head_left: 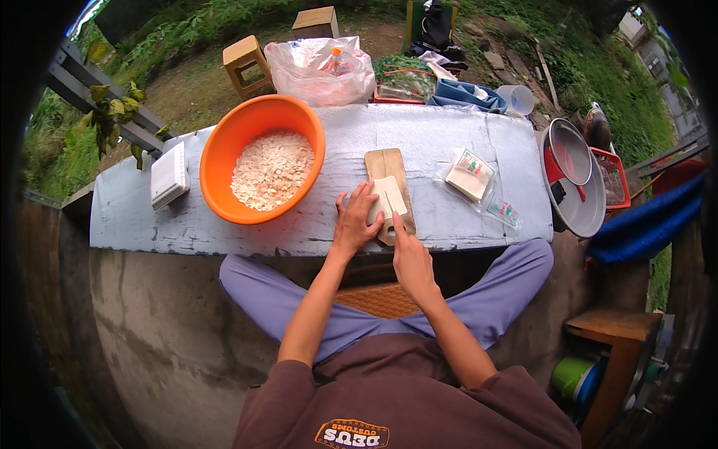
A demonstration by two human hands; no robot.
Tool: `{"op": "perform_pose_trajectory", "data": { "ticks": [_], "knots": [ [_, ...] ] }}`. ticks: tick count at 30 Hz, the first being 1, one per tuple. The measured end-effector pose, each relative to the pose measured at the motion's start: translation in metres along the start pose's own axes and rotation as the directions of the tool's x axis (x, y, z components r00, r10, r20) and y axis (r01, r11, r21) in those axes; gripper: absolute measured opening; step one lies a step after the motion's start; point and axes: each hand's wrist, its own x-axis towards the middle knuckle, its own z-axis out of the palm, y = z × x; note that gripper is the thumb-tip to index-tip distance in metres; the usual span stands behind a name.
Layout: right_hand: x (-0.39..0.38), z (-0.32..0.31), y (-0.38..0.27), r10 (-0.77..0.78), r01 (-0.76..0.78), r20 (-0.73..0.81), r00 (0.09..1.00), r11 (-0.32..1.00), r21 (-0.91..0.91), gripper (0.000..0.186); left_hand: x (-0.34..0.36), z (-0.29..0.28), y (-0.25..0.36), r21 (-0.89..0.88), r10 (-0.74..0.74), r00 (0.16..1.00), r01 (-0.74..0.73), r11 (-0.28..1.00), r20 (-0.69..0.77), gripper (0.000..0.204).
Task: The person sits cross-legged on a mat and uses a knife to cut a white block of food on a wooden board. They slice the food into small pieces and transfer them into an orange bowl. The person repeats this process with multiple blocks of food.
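Observation:
A stack of pale, square wrapper-like sheets (395, 196) lies on a small wooden cutting board (385, 162) near the table's front edge. My left hand (357, 221) holds the stack down from its left side, fingers curved over the top and thumb at the near edge. In my right hand (411, 258) is a thin knife (392, 206), forefinger stretched along it; its handle is hidden in the grip. The blade stands over the sheets, with a dark line across them. To the right, an opened clear packet (470, 175) holds more pale sheets.
A large orange basin (303, 191) with pale flat pieces stands left, beside a white lidded box (170, 176). Behind the silvery table (449, 131) are a plastic bag (299, 71) and a wooden stool (247, 66). Metal bowls (587, 209) sit off the right edge.

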Motion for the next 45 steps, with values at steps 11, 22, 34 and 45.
{"op": "perform_pose_trajectory", "data": {
  "ticks": [11,22,34,45],
  "knots": [
    [0.045,0.011,-0.014,-0.012,0.01,0.047,0.999,0.999,0.043,0.063,-0.001,0.002,-0.003,0.008,0.013,1.0,-0.013,1.0,-0.018,0.042],
    [0.051,0.009,-0.025,0.035,-0.03,0.087,0.996,0.998,-0.062,0.068,-0.001,-0.002,-0.001,0.06,-0.001,1.0,0.001,0.998,0.001,0.044],
    [0.029,0.013,-0.015,0.027,-0.016,0.094,0.995,0.994,-0.111,0.073,-0.004,-0.003,0.003,0.085,-0.019,1.0,0.018,0.996,0.013,0.043],
    [0.004,0.017,-0.008,0.036,-0.022,0.085,0.996,0.987,-0.161,0.079,-0.005,0.0,0.0,0.093,-0.022,0.999,0.019,0.995,0.028,0.049]
  ]
}}
